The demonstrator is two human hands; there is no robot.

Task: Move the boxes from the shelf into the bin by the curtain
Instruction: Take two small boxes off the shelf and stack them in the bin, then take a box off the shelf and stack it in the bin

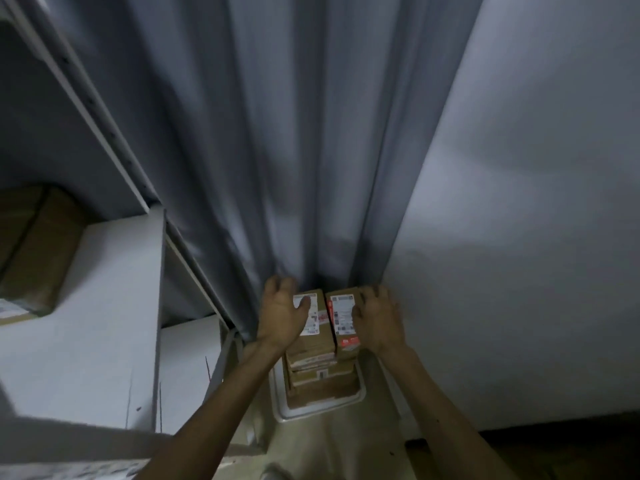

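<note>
Two boxes top the stack (pixel 313 374) in the white bin (pixel 322 412), touching, at the curtain (pixel 277 168) foot. Grips: left hand (pixel 282 313) holds left box (pixel 315 336); right hand (pixel 377 317) holds right box (pixel 341 317).

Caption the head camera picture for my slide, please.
Left hand and right hand hold two labelled boxes atop the stack in the white bin by the curtain.

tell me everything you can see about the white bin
The bin is white and plastic-looking, with a rounded rectangular rim. It stands upright on the floor at the foot of the curtain, beside the wall. Brown cardboard boxes fill it, stacked well above its rim and hiding its inside.
</note>
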